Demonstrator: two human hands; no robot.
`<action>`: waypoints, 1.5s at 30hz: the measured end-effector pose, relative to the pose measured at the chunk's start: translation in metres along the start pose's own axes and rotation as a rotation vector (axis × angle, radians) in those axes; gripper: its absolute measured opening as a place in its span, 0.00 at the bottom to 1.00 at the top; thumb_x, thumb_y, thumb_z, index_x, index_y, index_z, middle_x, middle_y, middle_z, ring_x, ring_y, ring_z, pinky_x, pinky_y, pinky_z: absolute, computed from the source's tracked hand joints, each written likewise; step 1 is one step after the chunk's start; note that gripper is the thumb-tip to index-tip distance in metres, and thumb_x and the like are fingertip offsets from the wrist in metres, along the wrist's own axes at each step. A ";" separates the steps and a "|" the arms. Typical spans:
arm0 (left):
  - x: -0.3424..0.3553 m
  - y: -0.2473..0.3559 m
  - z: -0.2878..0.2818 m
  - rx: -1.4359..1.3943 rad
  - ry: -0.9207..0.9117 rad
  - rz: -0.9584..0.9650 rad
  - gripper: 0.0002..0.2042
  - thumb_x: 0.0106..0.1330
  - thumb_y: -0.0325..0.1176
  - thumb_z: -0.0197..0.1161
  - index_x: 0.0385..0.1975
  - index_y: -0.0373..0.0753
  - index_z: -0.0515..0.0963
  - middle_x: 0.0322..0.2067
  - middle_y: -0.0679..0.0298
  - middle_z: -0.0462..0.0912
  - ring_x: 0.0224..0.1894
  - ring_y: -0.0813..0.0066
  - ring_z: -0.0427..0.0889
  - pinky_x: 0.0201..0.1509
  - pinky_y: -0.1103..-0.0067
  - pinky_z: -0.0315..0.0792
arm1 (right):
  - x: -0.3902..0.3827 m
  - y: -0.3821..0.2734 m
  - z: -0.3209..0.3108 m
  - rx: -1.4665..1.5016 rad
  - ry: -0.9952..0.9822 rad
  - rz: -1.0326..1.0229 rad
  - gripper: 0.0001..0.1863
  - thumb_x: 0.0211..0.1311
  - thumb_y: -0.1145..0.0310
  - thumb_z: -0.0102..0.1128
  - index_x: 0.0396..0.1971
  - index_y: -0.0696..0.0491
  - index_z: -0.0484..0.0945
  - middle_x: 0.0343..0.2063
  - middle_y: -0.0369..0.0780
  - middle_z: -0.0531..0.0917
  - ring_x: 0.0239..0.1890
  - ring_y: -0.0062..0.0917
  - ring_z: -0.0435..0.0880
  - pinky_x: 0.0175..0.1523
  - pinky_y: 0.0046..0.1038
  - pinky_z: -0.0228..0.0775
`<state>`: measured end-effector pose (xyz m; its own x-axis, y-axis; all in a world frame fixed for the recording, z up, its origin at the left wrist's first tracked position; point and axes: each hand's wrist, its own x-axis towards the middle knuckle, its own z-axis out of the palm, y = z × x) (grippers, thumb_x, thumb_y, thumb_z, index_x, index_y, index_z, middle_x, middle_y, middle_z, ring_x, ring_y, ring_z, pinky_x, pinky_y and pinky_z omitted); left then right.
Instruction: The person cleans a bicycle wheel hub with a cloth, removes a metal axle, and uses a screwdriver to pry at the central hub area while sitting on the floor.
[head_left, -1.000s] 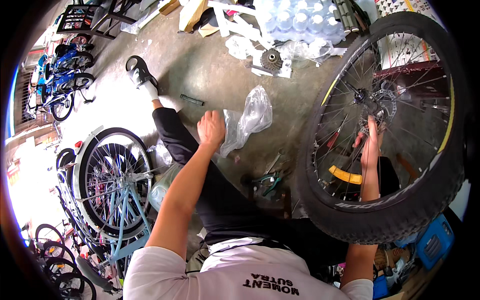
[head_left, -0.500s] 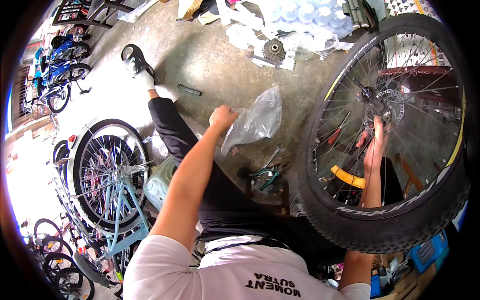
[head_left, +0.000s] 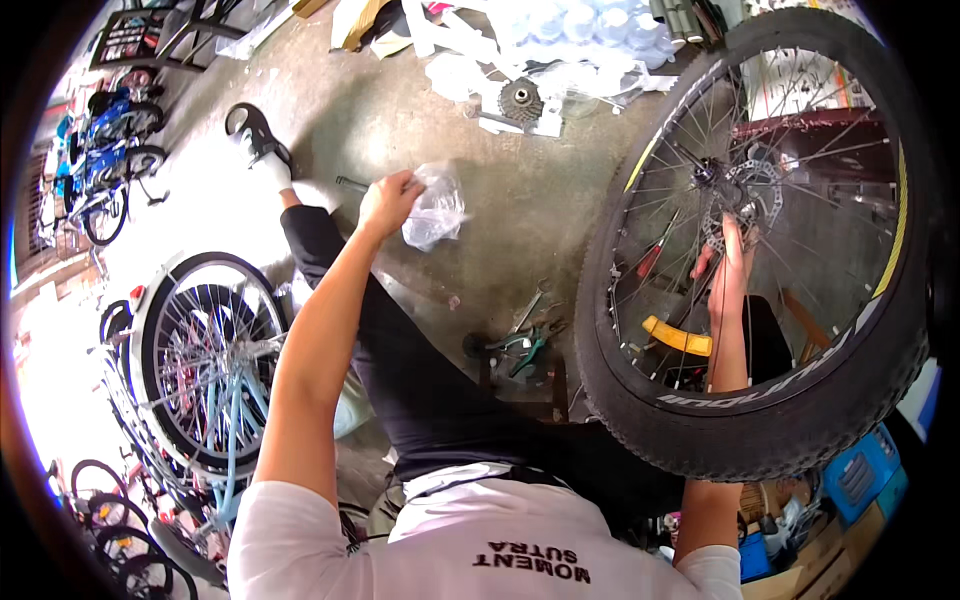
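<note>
A crumpled clear plastic bag hangs from my left hand, pinched in closed fingers above the floor. On the right, my right hand reaches behind the spokes and supports a bicycle wheel near its hub, fingers by the disc brake rotor. The wheel has a knobby black tyre and stands tilted toward me. A yellow reflector is fixed among its spokes. Part of my right fingers is hidden by rotor and spokes.
A gear cassette lies on white packaging at the back, near plastic-wrapped bottles. Green-handled pliers and a wrench lie on the floor before me. A light-blue bicycle stands at left. A blue box sits at lower right.
My left hand has moved left with the plastic bag, which is now more bunched up. The whole view has shifted slightly. My right hand still supports the wheel.
</note>
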<state>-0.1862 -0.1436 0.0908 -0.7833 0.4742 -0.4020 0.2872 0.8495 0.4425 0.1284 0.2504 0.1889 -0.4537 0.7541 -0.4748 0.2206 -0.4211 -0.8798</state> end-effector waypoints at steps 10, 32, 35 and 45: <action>-0.060 0.108 -0.040 -1.341 -0.526 -0.027 0.18 0.74 0.38 0.60 0.54 0.29 0.75 0.46 0.59 0.85 0.48 0.70 0.84 0.57 0.73 0.76 | -0.010 -0.002 -0.011 -0.011 0.060 0.023 0.21 0.68 0.57 0.64 0.50 0.54 0.70 0.23 0.35 0.73 0.14 0.20 0.74 0.13 0.25 0.65; -0.035 0.117 0.141 0.041 0.480 0.457 0.41 0.64 0.46 0.66 0.74 0.39 0.55 0.71 0.44 0.56 0.72 0.45 0.60 0.72 0.46 0.56 | -0.015 -0.001 -0.012 -0.129 0.080 0.008 0.22 0.66 0.48 0.61 0.36 0.53 0.71 0.15 0.36 0.73 0.13 0.24 0.74 0.19 0.28 0.68; -0.037 0.066 0.197 0.378 -0.052 0.302 0.41 0.67 0.48 0.64 0.76 0.45 0.53 0.76 0.48 0.46 0.78 0.46 0.46 0.74 0.44 0.48 | -0.014 -0.001 -0.004 -0.125 0.073 0.012 0.22 0.66 0.47 0.62 0.36 0.53 0.71 0.15 0.36 0.73 0.13 0.25 0.74 0.19 0.28 0.68; -0.024 0.113 0.162 0.271 0.088 0.426 0.39 0.67 0.55 0.62 0.76 0.54 0.54 0.77 0.45 0.41 0.78 0.38 0.38 0.69 0.31 0.45 | -0.011 -0.002 -0.011 -0.132 0.109 0.036 0.24 0.64 0.46 0.64 0.36 0.54 0.71 0.15 0.37 0.73 0.13 0.26 0.75 0.20 0.30 0.68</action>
<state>-0.0456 -0.0220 0.0211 -0.6057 0.7802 -0.1566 0.7148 0.6199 0.3238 0.1425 0.2480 0.1957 -0.3489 0.7931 -0.4993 0.3495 -0.3842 -0.8545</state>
